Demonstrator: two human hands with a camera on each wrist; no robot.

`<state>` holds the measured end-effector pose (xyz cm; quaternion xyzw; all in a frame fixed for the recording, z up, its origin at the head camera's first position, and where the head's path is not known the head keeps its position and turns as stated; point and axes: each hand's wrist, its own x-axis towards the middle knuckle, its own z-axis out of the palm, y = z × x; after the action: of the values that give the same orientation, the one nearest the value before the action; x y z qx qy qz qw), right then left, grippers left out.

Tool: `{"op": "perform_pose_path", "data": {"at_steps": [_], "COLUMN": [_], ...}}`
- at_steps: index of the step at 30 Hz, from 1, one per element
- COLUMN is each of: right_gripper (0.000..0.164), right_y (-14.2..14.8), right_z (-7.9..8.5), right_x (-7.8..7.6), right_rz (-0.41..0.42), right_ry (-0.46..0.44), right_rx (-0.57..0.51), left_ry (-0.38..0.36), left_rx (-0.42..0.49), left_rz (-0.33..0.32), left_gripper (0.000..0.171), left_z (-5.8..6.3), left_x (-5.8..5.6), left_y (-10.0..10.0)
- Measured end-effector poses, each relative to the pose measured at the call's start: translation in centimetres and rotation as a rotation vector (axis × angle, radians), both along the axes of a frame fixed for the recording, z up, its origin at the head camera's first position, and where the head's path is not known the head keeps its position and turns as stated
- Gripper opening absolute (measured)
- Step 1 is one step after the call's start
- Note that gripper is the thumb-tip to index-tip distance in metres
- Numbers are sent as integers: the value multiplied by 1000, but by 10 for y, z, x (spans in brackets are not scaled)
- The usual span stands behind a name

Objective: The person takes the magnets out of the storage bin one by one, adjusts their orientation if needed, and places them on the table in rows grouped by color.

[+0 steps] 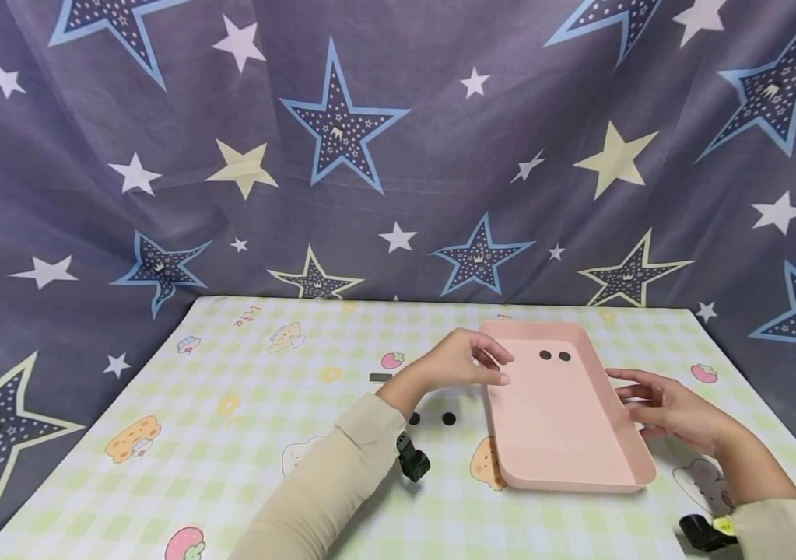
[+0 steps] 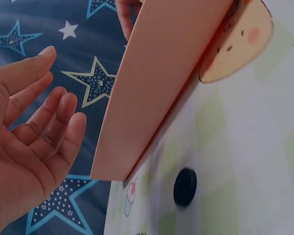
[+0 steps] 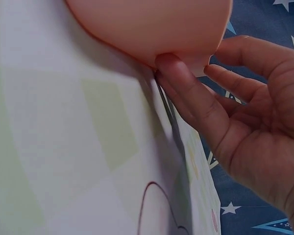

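A shallow pink rectangular tray [image 1: 552, 420] sits on the table, its long sides running away from me. Inside it, at the far end, lie two black discs [image 1: 545, 355]. My left hand [image 1: 468, 358] hovers at the tray's left rim with loosely bent fingers and holds nothing. In the left wrist view, a gap shows between that hand [image 2: 36, 132] and the tray's outer wall [image 2: 147, 83]. My right hand [image 1: 671, 408] is at the right long wall. Seen from the right wrist, fingertips [image 3: 171, 63] rest against the outside of the tray near its lower edge.
Two more black discs [image 1: 449, 418] lie on the checked tablecloth [image 1: 243, 467] left of the tray, one partly behind the left sleeve. A small dark grey strip [image 1: 380, 378] lies beyond the left wrist. A star-patterned curtain [image 1: 398, 155] hangs behind the table.
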<state>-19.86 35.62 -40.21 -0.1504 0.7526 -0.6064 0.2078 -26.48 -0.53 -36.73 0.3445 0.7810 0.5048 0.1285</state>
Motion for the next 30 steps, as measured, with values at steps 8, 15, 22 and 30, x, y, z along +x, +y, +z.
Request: {"op": "perform_pose_path", "data": {"at_steps": [8,15,22,30], "right_gripper": [55,55,56,57], "right_y": [-1,0,-1,-2], "right_z": [0,1,2,1], "right_x": [1,0,0,1], "right_rz": [-3,-2,-5,-18], "right_ry": [-1,-8,-2,-7], "right_rx": [0,-6,1,19], "left_ry": [-19,-40,-62,-114], "left_rx": [-10,5,22,37], "left_rz": [12,25,44,97], "left_gripper": [25,24,27,27], "left_z": [1,2,3,-3], "left_x": [-2,-7,-14,-24], "left_y": [18,34,49,66]}}
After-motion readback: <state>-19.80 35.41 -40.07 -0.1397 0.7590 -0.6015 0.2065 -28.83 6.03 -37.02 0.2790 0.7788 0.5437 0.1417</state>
